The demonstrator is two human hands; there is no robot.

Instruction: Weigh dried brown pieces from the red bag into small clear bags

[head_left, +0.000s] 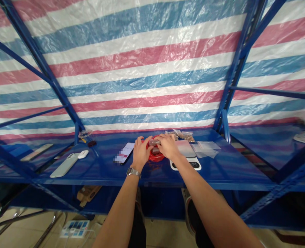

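Observation:
My left hand (141,151), with a metal-band watch (133,172) on its wrist, has its thumb and fingers closed at the left end of a small clear plastic bag (155,142). My right hand (167,144) pinches the same bag from the right. What the bag holds is too small to make out. Just under both hands lies an opened red plastic bag (157,158) with dark brown contents, partly covered by my fingers. Close beside my right forearm stands a white digital scale (196,162) with a flat weighing plate (186,148).
Flat clear bags (206,148) lie right of the scale; filled bags (187,136) sit behind it. A lit phone (126,153) lies left of my hands. Farther left are a pale phone (64,166), a white earphone case (83,154) and a plastic cup (89,138). Blue posts (228,86) flank the shelf.

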